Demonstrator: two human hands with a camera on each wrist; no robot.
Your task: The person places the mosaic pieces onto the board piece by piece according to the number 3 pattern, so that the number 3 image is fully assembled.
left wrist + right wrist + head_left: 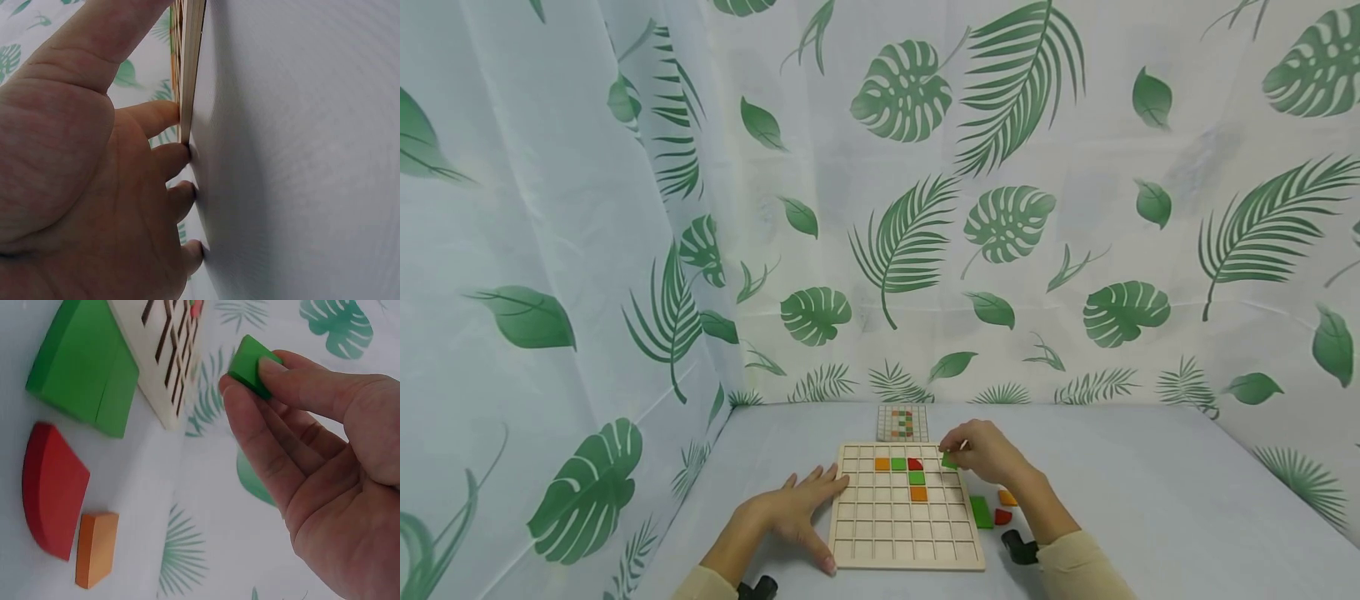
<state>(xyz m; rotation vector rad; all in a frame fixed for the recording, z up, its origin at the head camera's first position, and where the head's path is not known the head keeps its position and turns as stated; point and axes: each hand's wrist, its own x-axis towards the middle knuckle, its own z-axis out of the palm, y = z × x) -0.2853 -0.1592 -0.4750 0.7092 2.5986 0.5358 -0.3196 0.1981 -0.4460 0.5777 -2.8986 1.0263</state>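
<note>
A pale wooden grid board [882,531] lies on the table in the head view. Five-odd cells aside, its squares are bare; an orange tile [882,464], a green tile [898,464] and a red rounded tile [914,464] sit in a row, with another green tile [917,477] and orange tile [918,493] below the red one. My left hand [790,510] is spread along the board's left edge, fingertips and thumb at its rim. Over the upper right corner, my right hand [983,452] pinches a green square tile [245,365] between thumb and fingers.
Right of the board lie green pieces [981,512] side by side, a red rounded piece [55,494] and an orange piece [98,547]. A small card with a coloured grid pattern [891,436] lies behind the board. A leaf-print curtain [917,358] hangs at the back.
</note>
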